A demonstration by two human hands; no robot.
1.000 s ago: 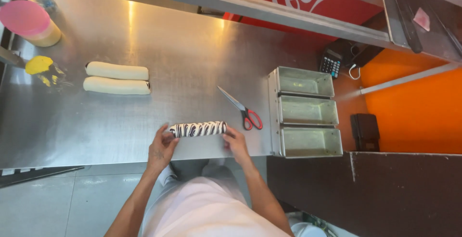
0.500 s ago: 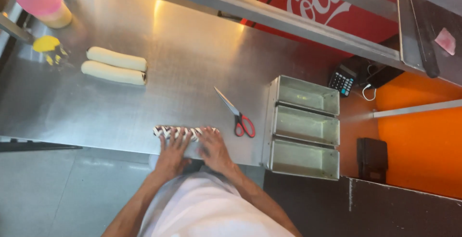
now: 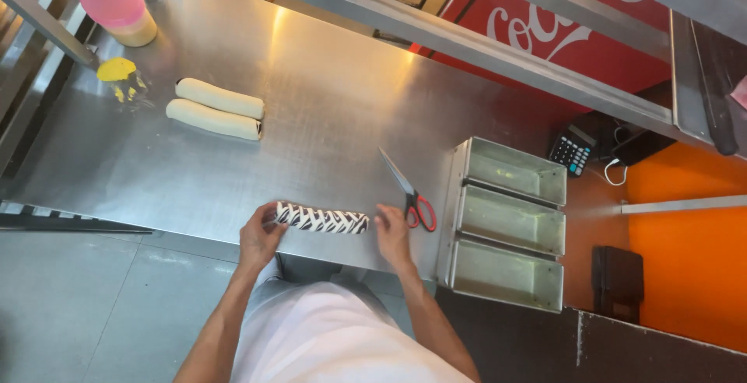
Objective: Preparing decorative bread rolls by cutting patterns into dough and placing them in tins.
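Observation:
A short dough log with a black-and-white zigzag pattern (image 3: 322,219) lies near the front edge of the steel table (image 3: 327,103). My left hand (image 3: 259,235) cups its left end and my right hand (image 3: 390,230) rests against its right end. Just right of my right hand lie scissors with red handles (image 3: 410,188), blades pointing away from me. Two plain pale dough logs (image 3: 217,108) lie side by side at the back left of the table.
Three empty metal loaf tins (image 3: 510,223) stand in a row at the table's right end. A pink-lidded tub (image 3: 121,11), a bottle and a yellow scrap (image 3: 116,70) sit at the far left corner. A calculator (image 3: 570,154) lies beyond the tins.
The striped log lay further left under both hands half a second ago; now my hands are spread to its two ends. The camera view has shifted.

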